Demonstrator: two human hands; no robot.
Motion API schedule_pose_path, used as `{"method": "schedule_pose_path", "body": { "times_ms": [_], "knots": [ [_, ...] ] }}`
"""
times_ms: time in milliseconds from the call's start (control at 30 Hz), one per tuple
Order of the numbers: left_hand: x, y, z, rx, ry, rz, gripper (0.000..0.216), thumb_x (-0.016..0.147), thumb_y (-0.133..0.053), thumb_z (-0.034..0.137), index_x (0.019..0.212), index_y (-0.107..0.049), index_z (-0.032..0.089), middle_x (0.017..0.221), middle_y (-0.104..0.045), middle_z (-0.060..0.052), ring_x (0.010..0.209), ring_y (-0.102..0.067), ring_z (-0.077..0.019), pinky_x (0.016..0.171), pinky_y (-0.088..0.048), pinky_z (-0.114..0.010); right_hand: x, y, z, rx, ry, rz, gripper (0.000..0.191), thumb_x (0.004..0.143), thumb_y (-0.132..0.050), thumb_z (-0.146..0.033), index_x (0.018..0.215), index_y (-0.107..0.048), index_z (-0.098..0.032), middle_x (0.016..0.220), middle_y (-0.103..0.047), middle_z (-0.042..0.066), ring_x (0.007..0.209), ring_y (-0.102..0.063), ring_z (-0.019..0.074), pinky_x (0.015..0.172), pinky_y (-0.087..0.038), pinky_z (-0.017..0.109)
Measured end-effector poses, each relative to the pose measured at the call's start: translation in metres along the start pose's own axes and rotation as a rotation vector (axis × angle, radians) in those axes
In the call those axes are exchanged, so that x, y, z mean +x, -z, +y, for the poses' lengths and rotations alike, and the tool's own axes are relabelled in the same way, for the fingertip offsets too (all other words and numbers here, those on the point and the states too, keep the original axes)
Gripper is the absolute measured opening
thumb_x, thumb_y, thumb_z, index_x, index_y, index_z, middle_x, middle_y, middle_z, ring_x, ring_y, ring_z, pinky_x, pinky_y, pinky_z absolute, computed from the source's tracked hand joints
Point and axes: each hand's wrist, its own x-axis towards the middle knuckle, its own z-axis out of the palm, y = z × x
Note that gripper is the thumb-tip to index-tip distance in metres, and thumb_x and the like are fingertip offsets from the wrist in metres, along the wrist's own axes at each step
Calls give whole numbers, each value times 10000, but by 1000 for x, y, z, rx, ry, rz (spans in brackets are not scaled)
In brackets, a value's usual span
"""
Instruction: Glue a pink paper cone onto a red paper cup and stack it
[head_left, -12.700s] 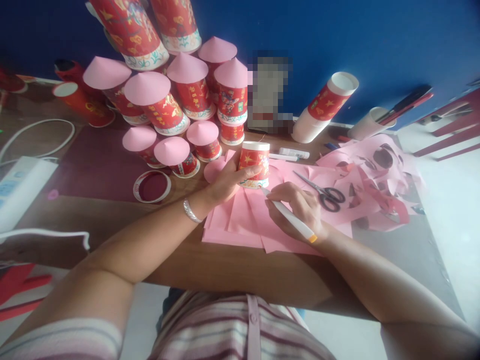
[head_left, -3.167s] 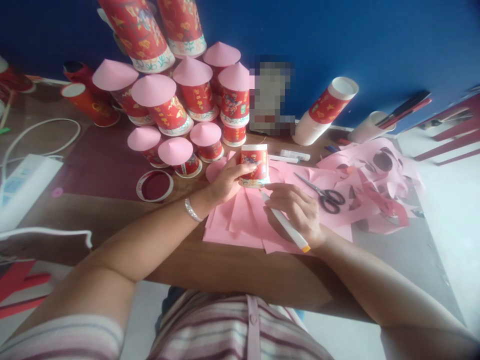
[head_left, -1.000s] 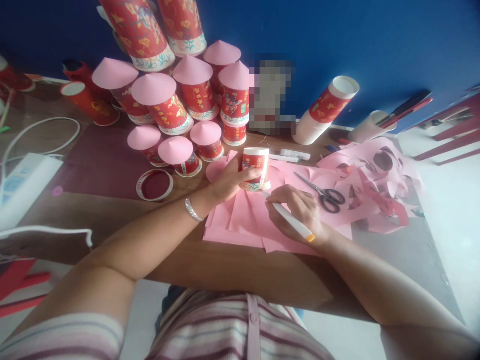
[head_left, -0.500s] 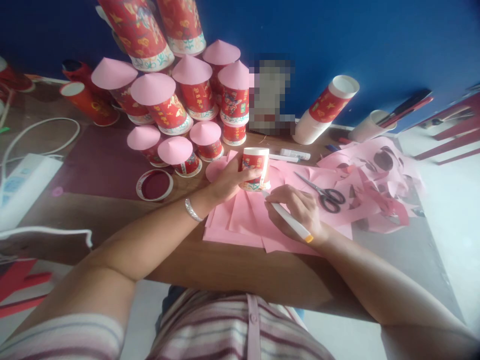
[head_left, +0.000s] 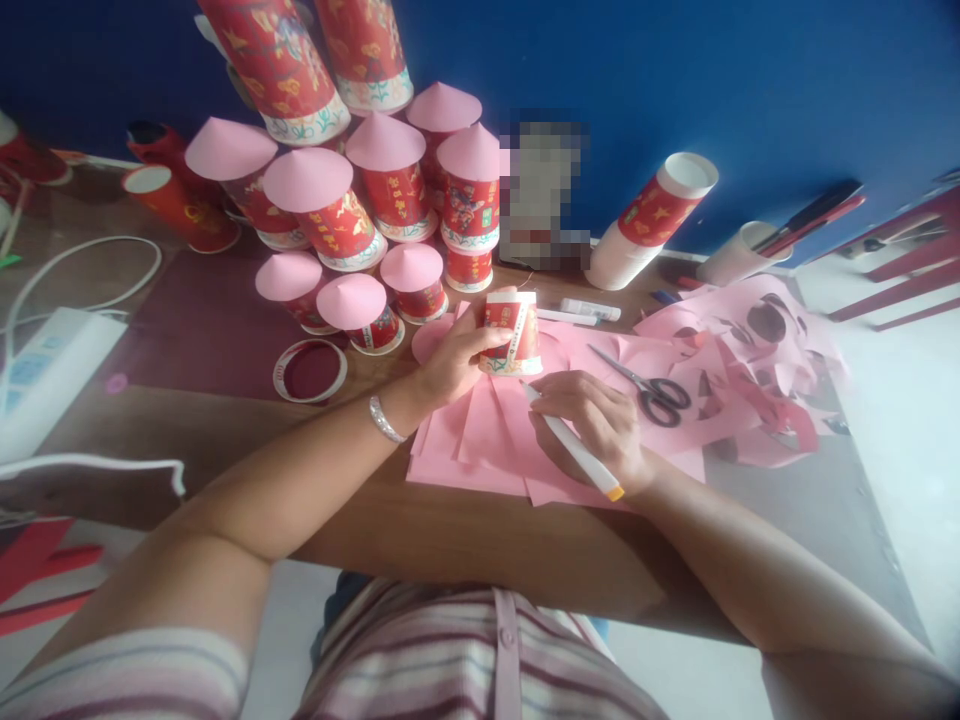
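Observation:
My left hand (head_left: 452, 362) is wrapped round a red paper cup (head_left: 523, 335) printed with gold and a white strip, its white lower band carrying coloured squiggles. In my right hand (head_left: 589, 425) is a white marker pen (head_left: 581, 457) with an orange end. The pen's tip points up and left, just below the cup's decorated band; a small gap seems to lie between them. Under both hands are overlapping sheets of pink paper (head_left: 480, 470). Black-handled scissors (head_left: 660, 400) rest on the paper to the right of my right hand.
Several red cups with pink cone tops (head_left: 352, 300) stand at back left. A stack of cups (head_left: 664, 215) leans by the blue wall. Cut pink scraps (head_left: 750, 370) pile on the right. A tape ring (head_left: 309, 371) and a white power strip (head_left: 60, 370) lie left.
The cup has turned in my left hand, so its white strip now slants differently. My right hand with the marker pen has shifted slightly down, and the tip has drawn away from the band.

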Motion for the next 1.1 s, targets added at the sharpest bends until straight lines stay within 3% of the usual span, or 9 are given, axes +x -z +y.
{"method": "schedule_pose_path", "body": {
  "times_ms": [400, 633, 833, 1100],
  "knots": [
    [-1, -7, 6, 50, 24, -58, 282, 826, -826, 337, 990, -651, 189, 914, -646, -23, 863, -647, -166, 808, -556, -314, 0, -1, -1, 38, 16, -23, 264, 905, -657, -21, 1103, -621, -191, 909, -774, 76, 953, -824, 244, 780, -696, 346],
    [-4, -6, 7, 90, 49, -53, 246, 840, -769, 342, 1007, -659, 198, 901, -658, -25, 826, -646, -165, 777, -569, -312, 0, 1, -2, -19, -22, -9, 245, 906, -666, -41, 1084, -614, -200, 827, -722, 30, 684, -717, 166, 619, -616, 290],
    [-6, -11, 12, 88, 54, -14, 248, 799, -783, 323, 942, -632, 188, 848, -627, -6, 777, -614, -137, 723, -537, -270, 0, 1, -2, -52, -53, 13, 249, 921, -652, -51, 1088, -608, -231, 823, -709, 0, 705, -718, 148, 627, -606, 265],
    [-5, -9, 10, 107, 57, -26, 263, 808, -782, 343, 968, -625, 206, 863, -635, -14, 793, -632, -164, 743, -552, -314, 2, 0, -1, -45, -52, 14, 244, 914, -662, -39, 1071, -609, -219, 807, -698, 1, 691, -709, 152, 606, -589, 261]
  ]
}}
